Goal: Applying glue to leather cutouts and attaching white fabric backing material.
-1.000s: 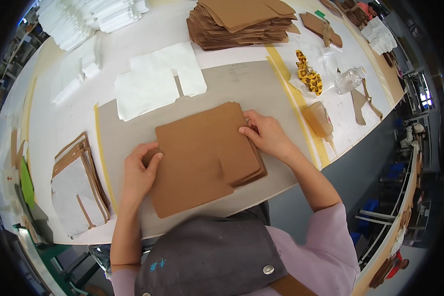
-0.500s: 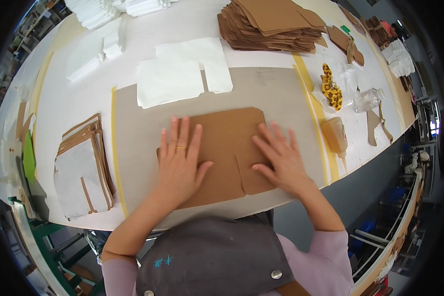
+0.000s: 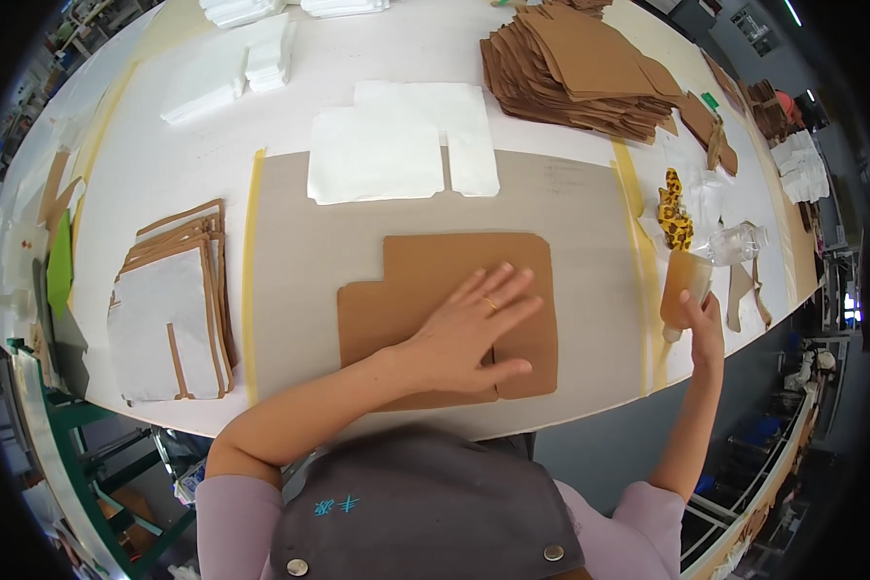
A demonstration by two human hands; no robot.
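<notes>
A brown notched panel (image 3: 425, 290) lies flat on the grey mat (image 3: 300, 290), near the table's near edge, with the left hand (image 3: 464, 332) palm down over it — fingers spread apart, gripping nothing; at the panel's three o'clock the right hand (image 3: 703, 329) is clasped round an amber bottle (image 3: 681, 287), its nozzle toward six o'clock. Farther out, a white cut sheet (image 3: 387, 145) lies at twelve o'clock; a tall brown stack (image 3: 590, 58) stands at one; spotted yellow cloth (image 3: 675, 215) sits at two; brown-edged pale panels (image 3: 164, 300) — overlapping in a pile — lie at nine.
</notes>
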